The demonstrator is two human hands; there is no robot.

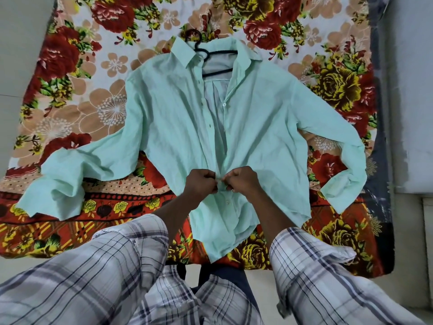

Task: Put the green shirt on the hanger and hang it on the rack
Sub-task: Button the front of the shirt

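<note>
Plaid woven cloth, grey-white with dark lines: the person's plaid sleeves (112, 261) fill the near edge, cuffs pushed up, bare forearms reaching forward. Left hand (200, 182) and right hand (242, 180) meet knuckle to knuckle low on the front opening of the green shirt (269, 127). Both fists are curled tight, each pinching one front edge of the fabric between thumb and fingers. Something small and pale sits between the fingertips, too small to identify. White button (227, 202) shows just below the hands.

Shirt is a thin, crinkled mint weave. It lies face up on a floral blanket (70, 66), arms spread to both sides, cuffs loose. Upper front gapes, pale inner back panel showing, dark buttonholes down one edge.

Black hanger (212, 52), thin and rounded, sits inside the shoulders. Its bar and one arm are visible through the open collar, and the hook pokes out past the collar onto the blanket.

Blanket is plush: red and yellow roses, tan blossoms on white, orange-red border band nearest. Dark mattress edge (380, 160) runs along the right.
</note>
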